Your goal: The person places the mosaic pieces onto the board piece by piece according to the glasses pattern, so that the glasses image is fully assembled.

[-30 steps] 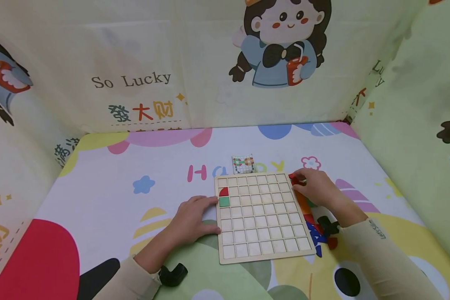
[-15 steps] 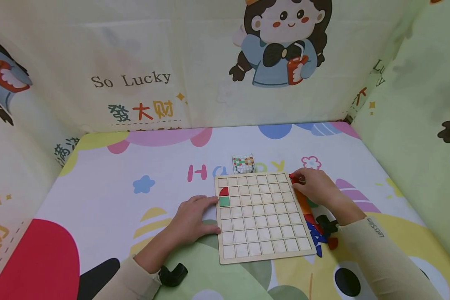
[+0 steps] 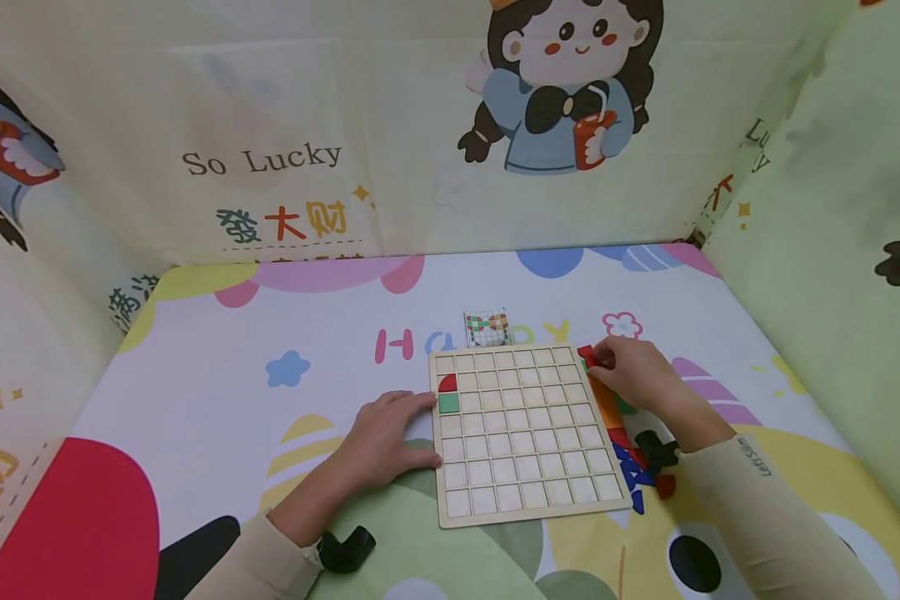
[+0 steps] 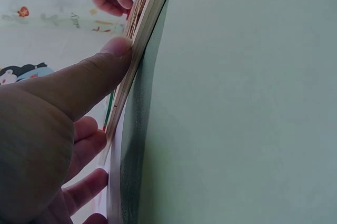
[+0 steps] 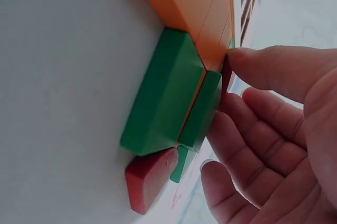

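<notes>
A square wooden grid board (image 3: 511,442) lies on the table. A red rounded tile (image 3: 447,383) and a green square tile (image 3: 448,403) sit in its left column. My left hand (image 3: 381,435) rests at the board's left edge, thumb and fingers extended against the rim. Beyond the right edge, my right hand (image 3: 633,371) pinches a small red tile (image 5: 227,74) between thumb and fingers, low among the loose tiles. In the right wrist view, orange tiles (image 5: 196,5), green tiles (image 5: 158,95) and another red tile (image 5: 151,179) lie beside the fingers.
A small pattern card (image 3: 487,328) lies behind the board's far edge. Blue tiles (image 3: 630,468) and a red tile (image 3: 665,486) lie along the right side, partly hidden by the right wrist's black camera mount (image 3: 656,450). Printed cloth walls (image 3: 412,125) enclose the table.
My right hand's fingers have shifted slightly among the red tiles at the board's upper right. The left hand and the board have stayed put.
</notes>
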Demonstrator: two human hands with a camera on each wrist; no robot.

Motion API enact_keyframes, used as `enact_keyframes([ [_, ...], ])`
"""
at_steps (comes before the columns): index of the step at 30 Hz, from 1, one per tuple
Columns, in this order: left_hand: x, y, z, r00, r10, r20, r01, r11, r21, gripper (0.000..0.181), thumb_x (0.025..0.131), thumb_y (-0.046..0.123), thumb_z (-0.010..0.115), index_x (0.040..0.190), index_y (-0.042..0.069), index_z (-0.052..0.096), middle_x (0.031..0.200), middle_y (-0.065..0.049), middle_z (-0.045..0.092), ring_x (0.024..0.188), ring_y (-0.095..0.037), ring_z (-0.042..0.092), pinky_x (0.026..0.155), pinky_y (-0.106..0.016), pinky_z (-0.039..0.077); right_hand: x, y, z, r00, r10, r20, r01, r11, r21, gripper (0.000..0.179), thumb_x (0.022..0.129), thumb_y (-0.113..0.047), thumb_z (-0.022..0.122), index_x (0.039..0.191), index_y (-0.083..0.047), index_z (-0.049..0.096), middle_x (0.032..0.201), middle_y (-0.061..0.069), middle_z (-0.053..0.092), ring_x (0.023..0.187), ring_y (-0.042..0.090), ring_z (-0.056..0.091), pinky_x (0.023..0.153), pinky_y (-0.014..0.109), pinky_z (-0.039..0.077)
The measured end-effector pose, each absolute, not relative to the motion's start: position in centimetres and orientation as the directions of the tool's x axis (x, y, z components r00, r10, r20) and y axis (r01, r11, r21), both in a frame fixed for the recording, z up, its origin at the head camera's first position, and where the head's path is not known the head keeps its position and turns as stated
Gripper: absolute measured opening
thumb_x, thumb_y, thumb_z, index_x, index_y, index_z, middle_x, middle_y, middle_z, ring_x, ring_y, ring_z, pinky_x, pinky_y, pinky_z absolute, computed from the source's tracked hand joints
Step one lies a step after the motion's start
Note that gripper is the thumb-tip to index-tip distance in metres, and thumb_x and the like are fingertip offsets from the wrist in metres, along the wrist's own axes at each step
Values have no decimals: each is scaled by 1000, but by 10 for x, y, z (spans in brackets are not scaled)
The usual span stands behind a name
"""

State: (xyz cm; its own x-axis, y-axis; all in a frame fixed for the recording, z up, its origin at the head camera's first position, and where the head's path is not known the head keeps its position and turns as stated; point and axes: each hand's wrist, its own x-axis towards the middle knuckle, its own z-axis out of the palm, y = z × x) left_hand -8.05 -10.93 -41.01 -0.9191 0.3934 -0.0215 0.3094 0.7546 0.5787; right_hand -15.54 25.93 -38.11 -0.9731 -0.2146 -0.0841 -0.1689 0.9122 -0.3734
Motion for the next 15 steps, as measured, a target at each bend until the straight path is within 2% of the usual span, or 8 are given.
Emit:
enact_keyframes([
  [12, -80, -110, -409, -918, 397, -20, 312, 752, 581, 75, 75, 38, 89, 139, 11, 59, 136, -2, 58, 131, -30, 45, 104, -55, 35, -151, 258, -380, -978, -196, -76, -149, 901, -407, 33, 93, -12, 70, 118, 7, 63, 105, 21, 67, 96, 36, 63, 83, 48, 56],
  [15, -80, -110, -409, -917, 398, -20, 313, 750, 582, 76, 75, 38, 89, 139, 11, 59, 136, -2, 58, 131, -30, 45, 104, -55, 35, -149, 255, -377, -976, -204, -74, -155, 893, -423, 33, 93, -12, 70, 119, 6, 64, 103, 19, 66, 92, 34, 61, 80, 45, 57],
])
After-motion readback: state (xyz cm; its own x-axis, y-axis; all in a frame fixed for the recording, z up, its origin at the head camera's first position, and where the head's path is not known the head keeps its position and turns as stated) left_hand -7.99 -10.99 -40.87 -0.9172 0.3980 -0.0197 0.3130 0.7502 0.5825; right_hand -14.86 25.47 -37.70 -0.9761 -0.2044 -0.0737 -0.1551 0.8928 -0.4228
